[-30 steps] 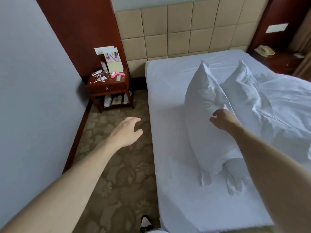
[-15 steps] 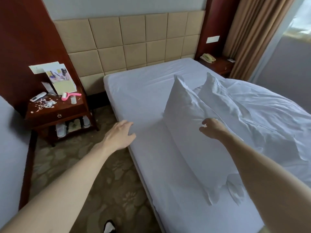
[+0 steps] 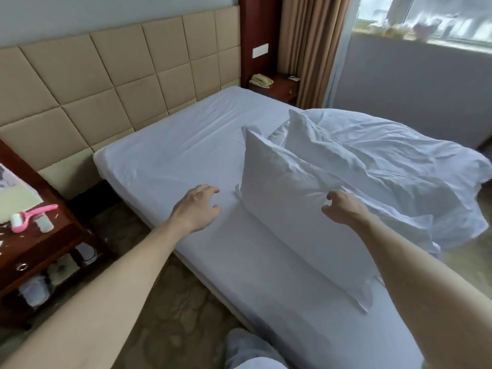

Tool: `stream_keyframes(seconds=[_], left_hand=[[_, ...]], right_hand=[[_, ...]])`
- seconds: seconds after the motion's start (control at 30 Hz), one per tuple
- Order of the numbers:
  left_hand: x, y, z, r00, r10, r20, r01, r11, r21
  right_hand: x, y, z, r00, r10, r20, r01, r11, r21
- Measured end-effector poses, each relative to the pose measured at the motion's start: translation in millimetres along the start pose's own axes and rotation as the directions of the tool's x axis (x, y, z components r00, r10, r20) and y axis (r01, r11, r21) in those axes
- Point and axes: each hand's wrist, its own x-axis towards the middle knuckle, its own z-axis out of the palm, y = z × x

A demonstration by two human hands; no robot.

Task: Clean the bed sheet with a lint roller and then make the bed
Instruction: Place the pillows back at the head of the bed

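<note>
Progress check: I reckon the lint part is finished and I'm only just into the bed-making. The lint roller [image 3: 32, 216] is lying on the nightstand [image 3: 40, 246], well off to the left of the near pillow [image 3: 287, 198], and neither hand is anywhere near it. The bed sheet [image 3: 173, 161] looks flat and clean from the pillow up to the headboard [image 3: 106, 75] (can't see fluff at this range anyway, so take that with salt).

My right hand [image 3: 343, 209] has its fingers curled into the pillow's top edge, propping it up on its long side. My left hand [image 3: 197, 206] is relaxed with fingers spread, just left of the pillow and low over the sheet. I can't tell if it's touching.

Still to do: the second pillow [image 3: 314, 145] stands right behind this one, and the duvet [image 3: 399, 169] is bunched up beyond both. So that's pillows to the top, then the duvet spread out.
</note>
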Motion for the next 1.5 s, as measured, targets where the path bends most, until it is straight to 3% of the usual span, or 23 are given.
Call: stream_keyframes(seconds=[0.3,0.5,0.6,0.77,0.93,1.1,1.17,1.3,1.5], left_hand=[[168,40,21,0.969,0.214,0.120,-0.224,0.972,0.069],[291,100,38,0.914,0.352,0.204,-0.384,0.912,0.145],[335,120,61,0.871,0.403,0.281,-0.461,0.868,0.182],[386,133,93,0.810,0.445,0.383,-0.563,0.771,0.296],[423,123,104,0.798,0.411,0.442,-0.584,0.710,0.394],[428,108,87,0.771,0.530,0.355,-0.635,0.683,0.360],[421,94,76,0.767,0.555,0.322,-0.641,0.687,0.342],[410,59,47,0.775,0.602,0.192,-0.632,0.733,0.253],[373,-21,-32,0.726,0.683,0.083,-0.685,0.707,0.174]], right_hand=[[91,28,-2,0.965,0.247,-0.088,-0.248,0.969,-0.005],[155,63,12,0.934,0.352,0.059,-0.355,0.934,0.048],[176,69,19,0.937,0.332,0.109,-0.340,0.939,0.060],[188,70,31,0.940,0.341,0.005,-0.339,0.932,0.125],[173,62,37,0.922,0.373,-0.108,-0.363,0.926,0.102],[154,35,40,0.897,0.393,-0.200,-0.391,0.919,0.052],[144,16,36,0.877,0.376,-0.299,-0.380,0.924,0.047],[129,-23,26,0.797,0.366,-0.481,-0.403,0.915,0.028],[115,-121,1,0.652,0.337,-0.680,-0.368,0.924,0.105]])
